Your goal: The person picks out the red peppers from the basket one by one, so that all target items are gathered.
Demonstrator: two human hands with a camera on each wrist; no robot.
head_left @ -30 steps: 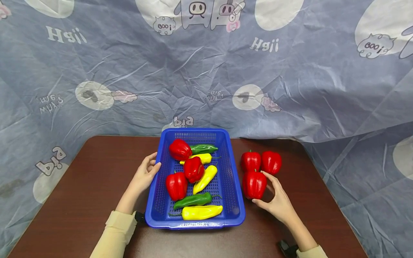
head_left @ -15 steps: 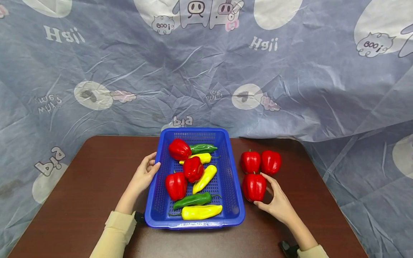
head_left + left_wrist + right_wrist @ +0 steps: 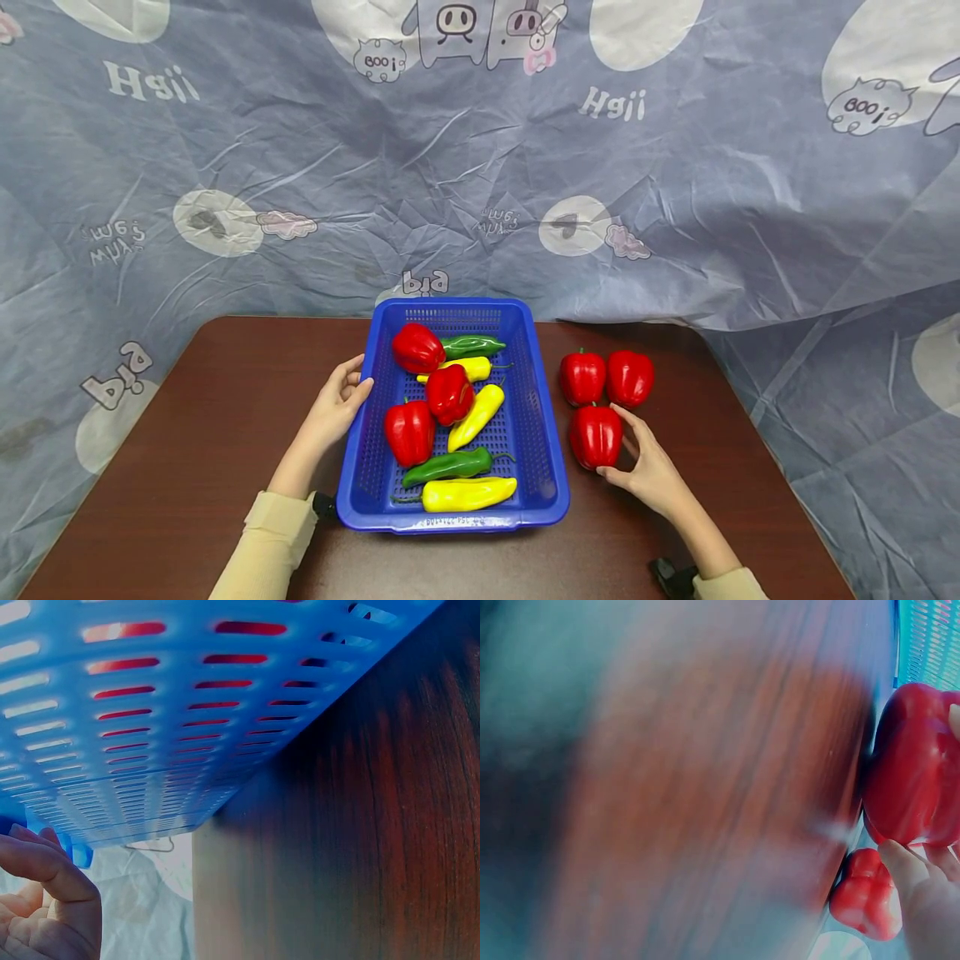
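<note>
My right hand [image 3: 645, 471] holds a red bell pepper [image 3: 596, 437] between thumb and fingers, just right of the blue basket [image 3: 553, 450]. In the right wrist view, fingers of this hand [image 3: 926, 900] lie along the side of that pepper [image 3: 915, 765]. At the basket's left rim is my left hand [image 3: 335, 404], thumb on top and fingers bent against the side. The left wrist view has the bent fingers [image 3: 52, 892] by the slotted basket wall [image 3: 150, 742]. Inside lie three red bell peppers [image 3: 410, 433], green long peppers [image 3: 448, 467] and yellow ones [image 3: 470, 494].
Two more red bell peppers [image 3: 582, 377] [image 3: 630, 377] stand just behind the held one. Everything is on a dark brown table [image 3: 187, 467]. A grey-blue printed cloth [image 3: 480, 167] hangs behind the table's far edge.
The bell pepper by my right hand has shifted slightly toward me and right, away from the two behind it, and the hand has shifted with it. My left hand and the basket stay put.
</note>
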